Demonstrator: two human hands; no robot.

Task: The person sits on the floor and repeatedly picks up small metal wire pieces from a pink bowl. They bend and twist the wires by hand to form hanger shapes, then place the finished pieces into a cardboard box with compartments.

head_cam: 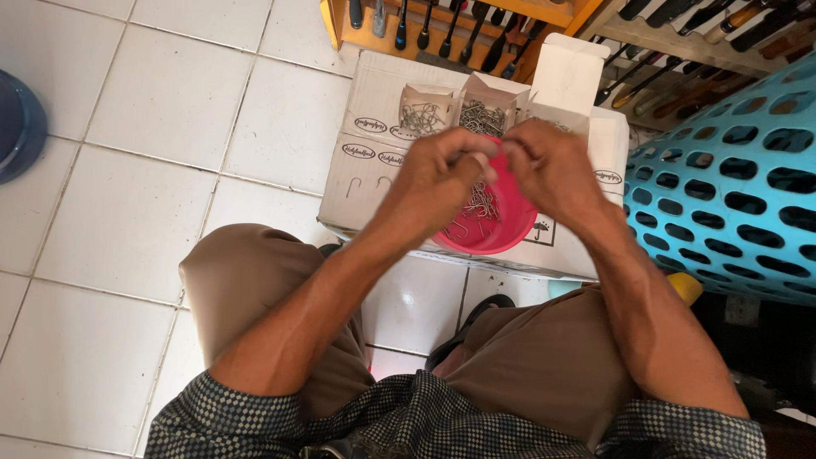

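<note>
Hooks (480, 204) beneath two curled hands

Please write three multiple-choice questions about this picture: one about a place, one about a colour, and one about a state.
1. Where does the bowl stand?
A. on the cardboard box
B. on the tiled floor
C. inside the basket

2. What colour is the perforated basket?
A. red
B. turquoise
C. black

3. In what state are the small boxes behind the bowl?
A. sealed shut
C. open and empty
B. open, with metal hooks inside

Answers: 1 A, the bowl rests on the cardboard box, under the left hand and right hand. 2 B, the plastic basket at the right is turquoise. 3 B, their flaps stand up and metal hooks show inside.
</note>
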